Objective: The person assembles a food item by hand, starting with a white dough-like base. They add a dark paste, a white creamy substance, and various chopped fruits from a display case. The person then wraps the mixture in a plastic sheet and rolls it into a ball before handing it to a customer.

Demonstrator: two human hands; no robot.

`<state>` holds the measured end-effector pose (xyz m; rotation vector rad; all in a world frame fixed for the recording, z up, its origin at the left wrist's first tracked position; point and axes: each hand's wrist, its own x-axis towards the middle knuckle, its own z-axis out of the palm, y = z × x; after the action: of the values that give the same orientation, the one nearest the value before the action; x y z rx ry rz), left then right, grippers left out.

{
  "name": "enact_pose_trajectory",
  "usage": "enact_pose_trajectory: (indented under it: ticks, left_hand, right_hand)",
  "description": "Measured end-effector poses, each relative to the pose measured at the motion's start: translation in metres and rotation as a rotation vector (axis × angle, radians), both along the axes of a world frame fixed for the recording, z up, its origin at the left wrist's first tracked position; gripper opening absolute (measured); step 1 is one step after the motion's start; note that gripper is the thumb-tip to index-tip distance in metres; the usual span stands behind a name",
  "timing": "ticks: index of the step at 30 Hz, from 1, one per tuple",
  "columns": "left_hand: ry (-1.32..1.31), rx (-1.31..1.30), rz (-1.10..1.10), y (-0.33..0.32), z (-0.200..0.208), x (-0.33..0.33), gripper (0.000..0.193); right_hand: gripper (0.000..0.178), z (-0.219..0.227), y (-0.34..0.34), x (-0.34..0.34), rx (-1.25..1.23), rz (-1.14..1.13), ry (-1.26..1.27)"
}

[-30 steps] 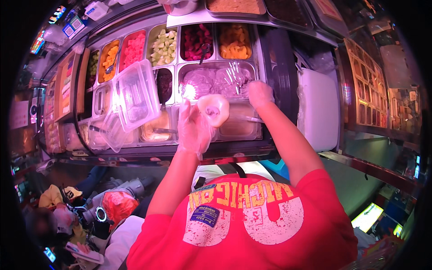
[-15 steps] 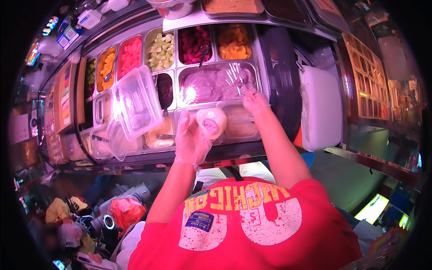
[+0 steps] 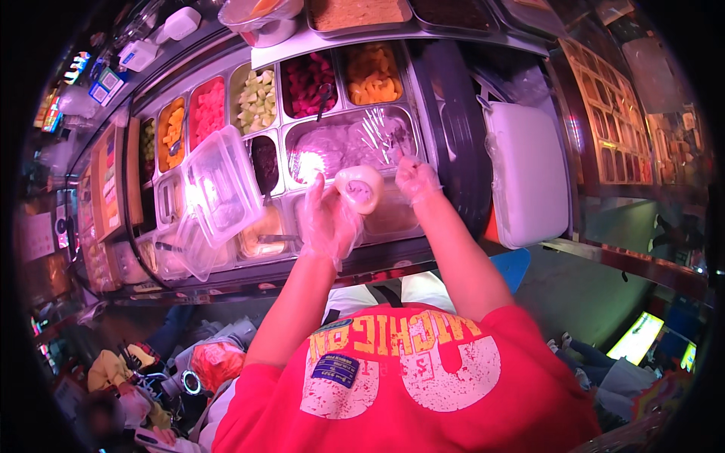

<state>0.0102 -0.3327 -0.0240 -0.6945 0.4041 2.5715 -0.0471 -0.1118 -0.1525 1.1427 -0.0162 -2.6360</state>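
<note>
The head view, a fisheye, looks steeply down from above the left hand (image 3: 331, 225) and right hand (image 3: 417, 180) onto the surface (image 3: 393, 255).

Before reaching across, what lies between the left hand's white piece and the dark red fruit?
The head view shows mainly purple paste between them.

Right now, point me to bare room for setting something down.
The white box's top, right of the dark strip, looks bare; so does a thin white ledge between the upper trays and diced fruit. Crowded: clear tubs cover the left side, and the left hand, right hand and pale round piece bunch by the purple paste.
</note>
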Motion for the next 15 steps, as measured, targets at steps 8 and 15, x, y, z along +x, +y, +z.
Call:
enact_pose_trajectory:
  ticks: [8,15]
  left_hand:
    - [0.05,-0.027,0.11,0.026,-0.031,-0.037,0.076]
    - [0.135,-0.241,0.039,0.048,-0.068,-0.095,0.081]
  right_hand:
    - [0.028,0.032,0.005,0.034,0.041,-0.068,0.049]
    - [0.024,0.118,0.02,0.062,0.126,0.169,0.33]
